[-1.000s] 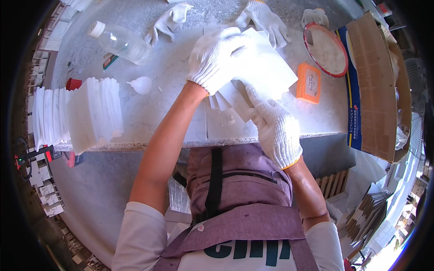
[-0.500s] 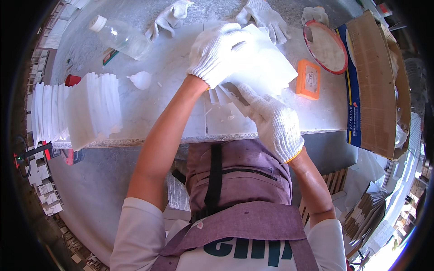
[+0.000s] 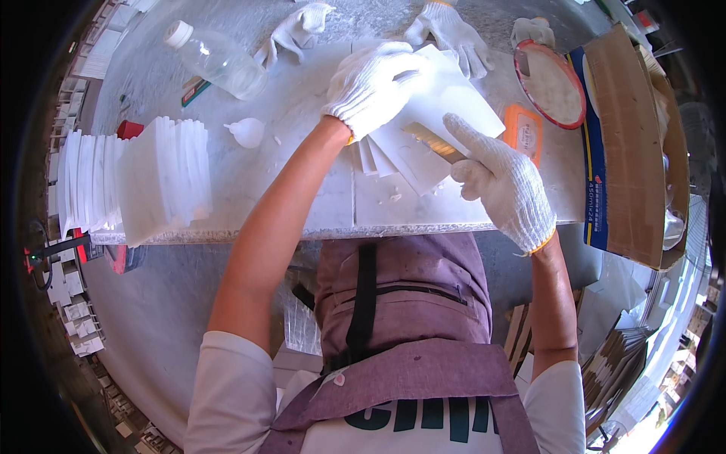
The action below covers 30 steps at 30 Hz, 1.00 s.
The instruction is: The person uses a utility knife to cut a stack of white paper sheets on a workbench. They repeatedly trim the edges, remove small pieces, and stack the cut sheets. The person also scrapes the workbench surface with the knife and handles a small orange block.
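My left hand (image 3: 372, 87), in a white knitted glove, bends over the top of a thin white tile (image 3: 457, 102) and holds it; glare washes out the fingertips. More white tiles (image 3: 370, 157) fan out beneath it. My right hand (image 3: 510, 189), gloved too, is closed on a flat metal blade (image 3: 435, 142), gripped at its right end between thumb and fingers. The blade lies slantwise over the tile near its lower edge, catching yellow light. Whether it touches the tile I cannot tell. Small white crumbs (image 3: 395, 197) lie below the tiles.
Upright white slabs (image 3: 162, 178) stand in a row at left. Nearby are a clear bottle (image 3: 219, 64) and a white funnel (image 3: 246, 132). Spare gloves (image 3: 454, 38) lie at the back. At right are an orange block (image 3: 523, 132), a red-rimmed round dish (image 3: 550, 83) and a cardboard box (image 3: 631, 144).
My right hand has moved right and away from the left hand, so more of the blade shows over the tile. The left hand stays on the tile. The whole view has shifted slightly.
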Each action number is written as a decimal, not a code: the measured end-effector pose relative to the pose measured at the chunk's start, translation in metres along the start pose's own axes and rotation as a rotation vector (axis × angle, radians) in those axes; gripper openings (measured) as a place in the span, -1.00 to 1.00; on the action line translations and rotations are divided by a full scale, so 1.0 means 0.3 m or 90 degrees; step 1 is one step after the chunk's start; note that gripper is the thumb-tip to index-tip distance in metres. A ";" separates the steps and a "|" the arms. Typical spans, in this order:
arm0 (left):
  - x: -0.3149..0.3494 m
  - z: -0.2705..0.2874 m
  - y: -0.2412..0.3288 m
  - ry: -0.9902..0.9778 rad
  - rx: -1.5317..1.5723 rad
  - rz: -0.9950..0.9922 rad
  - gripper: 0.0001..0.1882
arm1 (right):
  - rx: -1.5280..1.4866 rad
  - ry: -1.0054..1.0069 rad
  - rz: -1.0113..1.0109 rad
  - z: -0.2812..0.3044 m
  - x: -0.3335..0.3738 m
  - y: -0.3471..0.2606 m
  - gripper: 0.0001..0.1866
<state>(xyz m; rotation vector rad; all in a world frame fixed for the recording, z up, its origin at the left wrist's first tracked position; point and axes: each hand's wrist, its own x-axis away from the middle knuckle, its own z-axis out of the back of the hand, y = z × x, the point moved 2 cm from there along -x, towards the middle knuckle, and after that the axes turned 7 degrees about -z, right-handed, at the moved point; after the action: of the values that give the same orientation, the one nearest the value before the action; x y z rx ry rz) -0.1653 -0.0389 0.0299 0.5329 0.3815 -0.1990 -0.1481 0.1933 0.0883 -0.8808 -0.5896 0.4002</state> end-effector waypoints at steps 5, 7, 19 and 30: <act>0.007 0.082 0.032 0.179 0.403 0.192 -0.71 | -0.157 0.006 -0.107 0.018 0.011 -0.004 -0.49; 0.066 0.145 0.113 0.294 0.476 0.250 -0.66 | -0.212 0.021 -0.163 0.012 0.044 -0.020 -0.48; 0.350 0.203 0.403 -0.172 0.563 0.450 -0.78 | -0.186 -0.114 -0.053 -0.143 0.195 0.031 -0.57; 0.397 0.320 0.366 -0.162 0.091 0.136 -0.77 | 0.000 0.047 0.043 0.064 0.160 0.045 -0.66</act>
<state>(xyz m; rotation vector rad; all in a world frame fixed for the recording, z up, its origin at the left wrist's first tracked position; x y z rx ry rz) 0.0031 -0.0072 0.1080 0.6756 0.0616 -0.0859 -0.1242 0.2393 0.1019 -0.9135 -0.4929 0.4264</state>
